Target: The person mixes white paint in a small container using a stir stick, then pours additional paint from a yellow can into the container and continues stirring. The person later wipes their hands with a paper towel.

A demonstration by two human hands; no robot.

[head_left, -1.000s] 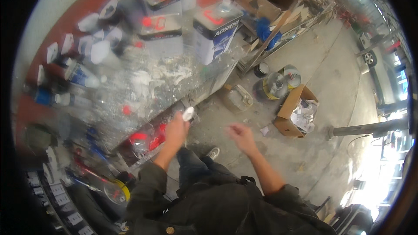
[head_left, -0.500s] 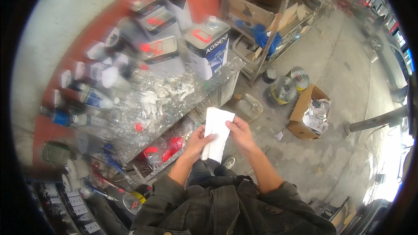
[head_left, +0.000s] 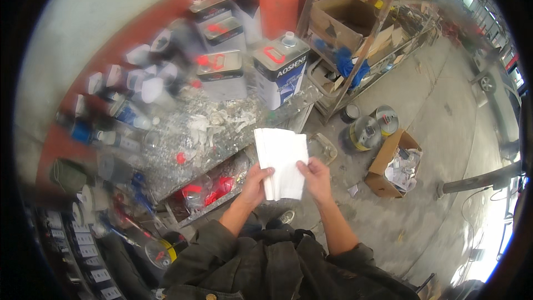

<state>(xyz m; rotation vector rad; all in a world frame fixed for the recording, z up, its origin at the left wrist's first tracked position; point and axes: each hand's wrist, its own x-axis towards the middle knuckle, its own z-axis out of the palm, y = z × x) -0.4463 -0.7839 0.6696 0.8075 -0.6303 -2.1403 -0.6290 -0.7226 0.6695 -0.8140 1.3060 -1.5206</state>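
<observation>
Left hand (head_left: 254, 185) has one side of a folded white sheet (head_left: 286, 158) pinched, thumb on top, and the right hand (head_left: 317, 179) is clamped on the other side the same way. It's up in front of the person's body, just off the edge of a super messy, paint-crusted bench (head_left: 169, 171). Big tin (head_left: 267, 86) with a red handle sits near the bench's edge. Over on the floor to the right: a few drums (head_left: 365, 135), then a carton (head_left: 382, 162) stuffed with crumpled scraps (head_left: 402, 171).
</observation>
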